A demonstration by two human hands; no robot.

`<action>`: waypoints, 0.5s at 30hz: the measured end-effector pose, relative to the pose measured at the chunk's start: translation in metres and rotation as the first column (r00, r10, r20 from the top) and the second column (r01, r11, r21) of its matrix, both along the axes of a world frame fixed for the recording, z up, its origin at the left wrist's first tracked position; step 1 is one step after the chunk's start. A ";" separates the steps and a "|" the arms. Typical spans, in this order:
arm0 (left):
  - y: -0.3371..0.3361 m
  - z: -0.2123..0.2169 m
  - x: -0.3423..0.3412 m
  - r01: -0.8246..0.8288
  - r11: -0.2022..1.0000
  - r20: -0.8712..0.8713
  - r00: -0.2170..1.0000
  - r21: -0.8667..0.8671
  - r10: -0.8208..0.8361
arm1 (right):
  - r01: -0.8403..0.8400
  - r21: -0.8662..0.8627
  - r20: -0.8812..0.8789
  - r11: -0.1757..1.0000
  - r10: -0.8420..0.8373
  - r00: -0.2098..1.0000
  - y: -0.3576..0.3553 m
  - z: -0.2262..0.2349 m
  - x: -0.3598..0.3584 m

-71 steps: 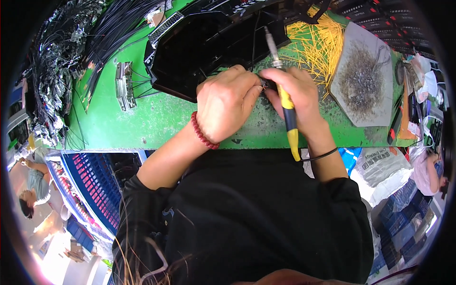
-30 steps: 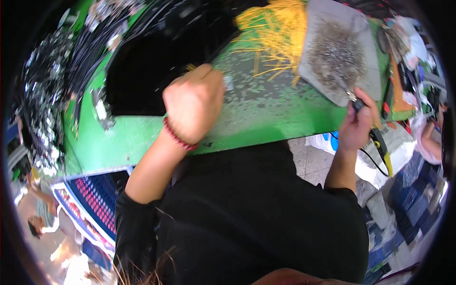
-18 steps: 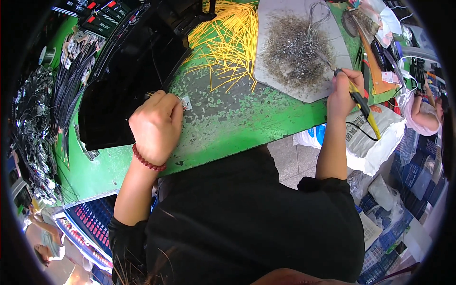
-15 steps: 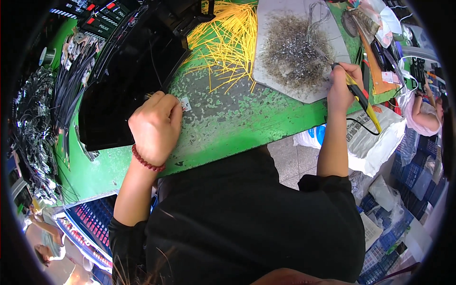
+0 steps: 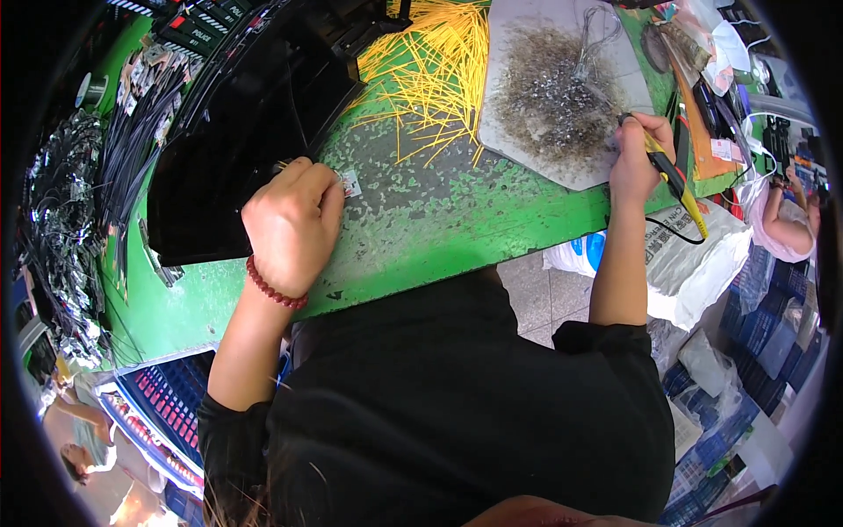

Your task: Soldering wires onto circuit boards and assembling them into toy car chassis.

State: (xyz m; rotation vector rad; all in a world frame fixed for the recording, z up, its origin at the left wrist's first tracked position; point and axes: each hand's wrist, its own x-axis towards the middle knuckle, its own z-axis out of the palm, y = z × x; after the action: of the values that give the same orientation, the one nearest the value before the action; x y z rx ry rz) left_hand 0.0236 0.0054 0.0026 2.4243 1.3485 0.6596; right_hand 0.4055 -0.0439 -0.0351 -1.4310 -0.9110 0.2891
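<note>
My right hand (image 5: 639,167) grips a yellow and black soldering iron (image 5: 660,162) by its handle. Its tip end reaches over the right side of a pale board (image 5: 518,145) covered with dark residue and silvery solder bits. A loose tangle of thin solder wire (image 5: 600,31) lies at the board's far side. My left hand (image 5: 290,211), a red bead bracelet at its wrist, is closed beside a large black plastic housing (image 5: 219,167). Its fingertips are hidden, and what they hold cannot be made out. A small white piece with red marks (image 5: 350,183) shows right beside its knuckles.
Yellow wires (image 5: 439,79) lie in a heap on the worn green table (image 5: 395,237). Black wires (image 5: 132,158), shiny dark strips (image 5: 66,246) and a wire spool (image 5: 91,90) are at the left. A white sack (image 5: 694,263) stands beyond the right edge. Another person (image 5: 88,439) appears lower left.
The tabletop things have shifted slightly rightward in the picture. My hands keep nearly the same places, the right one still on the soldering iron, the left still closed.
</note>
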 end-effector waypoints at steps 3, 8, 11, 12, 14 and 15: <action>0.000 -0.001 -0.002 -0.012 1.000 -0.011 1.000 -0.003 0.012 | 0.034 0.021 0.033 0.999 -0.035 0.999 -0.001 -0.005 0.005; 0.000 -0.006 -0.002 0.022 0.999 -0.011 1.000 0.046 -0.022 | -0.062 0.086 -0.128 0.994 0.073 0.989 -0.020 0.005 -0.026; 0.000 -0.006 -0.004 0.003 0.999 0.008 1.000 0.035 -0.004 | -0.253 0.037 -0.070 0.967 0.255 0.964 -0.025 0.012 -0.087; 0.001 -0.007 -0.003 -0.002 1.000 0.008 1.000 0.030 0.001 | -0.328 0.030 -0.020 0.944 0.329 0.944 -0.024 0.016 -0.108; 0.001 -0.010 -0.004 0.010 0.999 0.016 1.000 0.045 -0.010 | -0.497 0.065 -0.020 0.865 0.499 0.866 -0.024 0.008 -0.132; 0.000 -0.011 -0.006 -0.001 0.999 0.009 1.000 0.052 0.001 | -0.540 0.052 -0.059 0.840 0.542 0.838 -0.021 0.009 -0.149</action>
State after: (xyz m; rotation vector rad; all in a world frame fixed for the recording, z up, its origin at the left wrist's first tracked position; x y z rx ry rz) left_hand 0.0179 0.0053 -0.0082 2.4581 1.3454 0.7134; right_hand 0.2562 -0.0653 -0.0256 -1.0967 -1.2479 0.7419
